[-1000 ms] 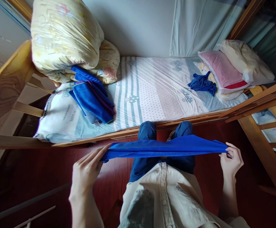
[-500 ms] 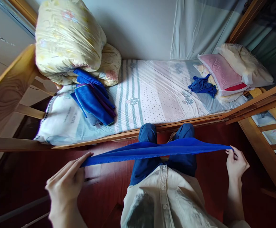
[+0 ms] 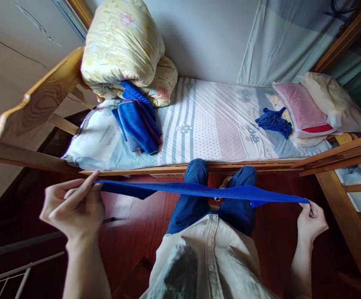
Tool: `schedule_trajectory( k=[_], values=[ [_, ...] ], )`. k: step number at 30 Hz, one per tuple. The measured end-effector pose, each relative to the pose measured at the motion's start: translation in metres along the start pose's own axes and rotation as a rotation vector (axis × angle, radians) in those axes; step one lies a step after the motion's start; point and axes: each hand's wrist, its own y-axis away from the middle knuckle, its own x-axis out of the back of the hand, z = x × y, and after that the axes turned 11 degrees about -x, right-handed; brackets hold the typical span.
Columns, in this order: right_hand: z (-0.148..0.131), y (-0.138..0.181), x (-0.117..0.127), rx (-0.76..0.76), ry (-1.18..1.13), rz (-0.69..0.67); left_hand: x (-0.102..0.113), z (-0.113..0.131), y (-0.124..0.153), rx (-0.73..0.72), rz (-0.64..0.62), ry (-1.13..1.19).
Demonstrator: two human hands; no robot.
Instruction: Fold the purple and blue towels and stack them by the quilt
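Observation:
A long blue cloth (image 3: 199, 190) with a stitched edge is stretched between my two hands above my lap. My left hand (image 3: 74, 203) pinches one end between thumb and fingers, and a flap of the cloth droops just beside it. At the far right, the other end is pinched in the fingertips of my right hand (image 3: 311, 220). The cloth is pulled nearly straight, sagging slightly in the middle. On the bed beyond lies a stack of folded blue and purple cloths (image 3: 140, 128). A crumpled dark blue cloth (image 3: 274, 121) lies farther right.
A wooden bed with a patterned sheet (image 3: 205, 120) stands in front of my knees. A bulky yellow quilt (image 3: 121, 41) is piled at its left end. Pink and cream pillows (image 3: 305, 106) lie at the right. Wooden railings (image 3: 345, 155) and a white metal rack (image 3: 28, 270) flank me.
My left hand has risen and turned, with its end of the cloth now higher and a flap hanging down. My right hand keeps its pinch. The view has shifted slightly left.

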Motion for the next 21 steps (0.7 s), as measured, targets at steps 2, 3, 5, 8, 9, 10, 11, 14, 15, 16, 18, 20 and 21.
schedule_trajectory(
  k=[2,3,5,8,9,10,11,14,15,16,18,20,21],
  values=[
    [-0.005,-0.01,-0.009,-0.047,-0.09,-0.011,-0.011,-0.005,-0.002,0.022,0.05,-0.011],
    [-0.009,-0.016,-0.014,-0.055,-0.127,-0.017,-0.017,-0.008,-0.005,0.022,0.069,0.01],
    [-0.02,-0.029,-0.02,-0.039,-0.179,-0.011,-0.026,-0.011,-0.012,0.013,0.119,0.06],
    [-0.037,-0.047,-0.022,0.002,-0.237,0.027,-0.031,-0.012,-0.022,0.033,0.171,0.109],
    [-0.041,-0.051,-0.022,0.008,-0.254,0.032,-0.03,-0.012,-0.024,0.052,0.163,0.112],
    [-0.044,-0.054,-0.021,0.007,-0.266,0.03,-0.028,-0.012,-0.025,0.072,0.147,0.11],
    [-0.045,-0.056,-0.02,0.002,-0.273,0.023,-0.027,-0.011,-0.024,0.095,0.127,0.103],
    [-0.039,-0.055,-0.018,-0.023,-0.265,-0.024,-0.021,-0.01,-0.014,0.187,0.05,0.084],
    [-0.035,-0.054,-0.017,-0.029,-0.256,-0.042,-0.018,-0.01,-0.009,0.227,0.025,0.087],
    [-0.03,-0.052,-0.016,-0.032,-0.247,-0.062,-0.016,-0.009,-0.005,0.272,0.002,0.097],
    [-0.021,-0.049,-0.01,-0.031,-0.217,-0.106,-0.009,-0.006,0.002,0.383,-0.032,0.116],
    [-0.014,-0.048,-0.001,-0.015,-0.171,-0.151,0.0,0.0,0.004,0.503,-0.056,0.109],
    [-0.011,-0.049,0.004,-0.003,-0.143,-0.177,0.004,0.002,0.004,0.556,-0.071,0.102]
  ],
)
